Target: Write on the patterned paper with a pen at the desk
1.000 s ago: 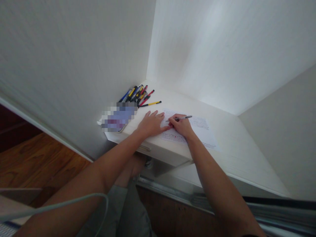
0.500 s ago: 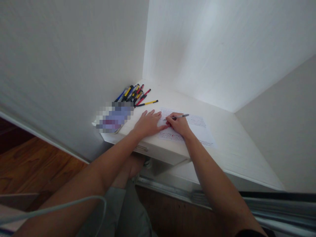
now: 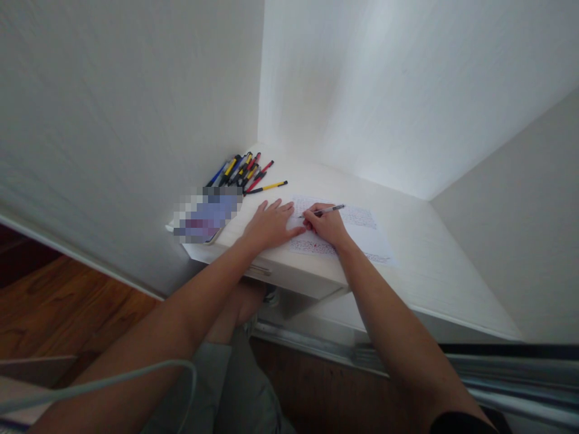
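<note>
A sheet of paper lies on the white desk, with dense handwriting across its upper and lower parts and a blank band between. My right hand grips a pen, its tip down at the left of the sheet and its back end pointing right. Flat on the desk, my left hand rests with fingers spread over the sheet's left edge, its thumb reaching toward my right fingers. The writing under both hands is hidden.
Several pens in yellow, red, blue and black lie heaped by the left wall. Nearer me is a pixelated flat object at the desk's left edge. A drawer sits under the desk top; a pale cable crosses the lower left.
The whole view has shifted slightly. Both hands keep nearly the same places on the paper, and the pen tip stays near the same spot.
</note>
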The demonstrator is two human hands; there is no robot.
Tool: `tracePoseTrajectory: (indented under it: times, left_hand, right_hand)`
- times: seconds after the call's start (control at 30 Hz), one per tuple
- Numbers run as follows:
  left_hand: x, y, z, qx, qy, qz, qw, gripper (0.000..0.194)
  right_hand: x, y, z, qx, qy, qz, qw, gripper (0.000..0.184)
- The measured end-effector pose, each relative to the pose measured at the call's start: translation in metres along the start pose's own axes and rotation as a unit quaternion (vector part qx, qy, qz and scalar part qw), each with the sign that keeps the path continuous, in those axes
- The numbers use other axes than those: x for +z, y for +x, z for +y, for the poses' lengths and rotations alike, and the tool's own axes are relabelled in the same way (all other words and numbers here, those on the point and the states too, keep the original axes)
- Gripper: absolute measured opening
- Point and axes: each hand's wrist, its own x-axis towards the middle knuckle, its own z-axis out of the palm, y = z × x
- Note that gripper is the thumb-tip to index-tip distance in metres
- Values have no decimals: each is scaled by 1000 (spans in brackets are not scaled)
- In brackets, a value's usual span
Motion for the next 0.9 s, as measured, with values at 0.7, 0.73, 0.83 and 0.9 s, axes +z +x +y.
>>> tracePoseTrajectory:
  times: [0.7,0.73,0.83,0.9]
  left_hand:
    - [-2,-3,5,-6,17,7,1000,70]
    - [-2,-3,6,-7,19,12,1000,68]
    - [-4,-6,9,-13,18,18,1000,62]
    - [-6,-7,10,-13,17,18,1000,57]
  right_hand:
    - [-5,-3,2,-47,24,186,981,35]
    - [-5,-3,2,-48,22,179,982,36]
    - [-6,-3,3,-15,-14,188,982,33]
    - [-8,-2,3,11,-18,217,976,41]
